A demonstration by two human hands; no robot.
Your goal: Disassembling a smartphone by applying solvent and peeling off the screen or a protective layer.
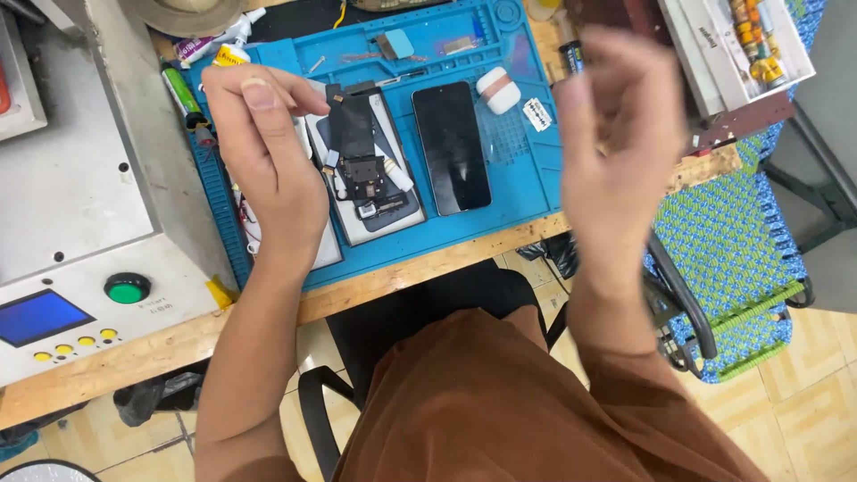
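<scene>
My left hand is raised over the left part of a blue work mat, fingers loosely curled, holding nothing that I can see. My right hand is lifted above the mat's right edge, blurred, fingers bent and apart, nothing visible in it. Between them on the mat lies an opened phone body with black flex parts and a camera module showing. Right of it rests a black phone screen, face up.
A grey machine with a green button and blue display stands at the left. A white earbud case, razor blade, glue tubes and a parts box sit around. A blue woven chair stands to the right.
</scene>
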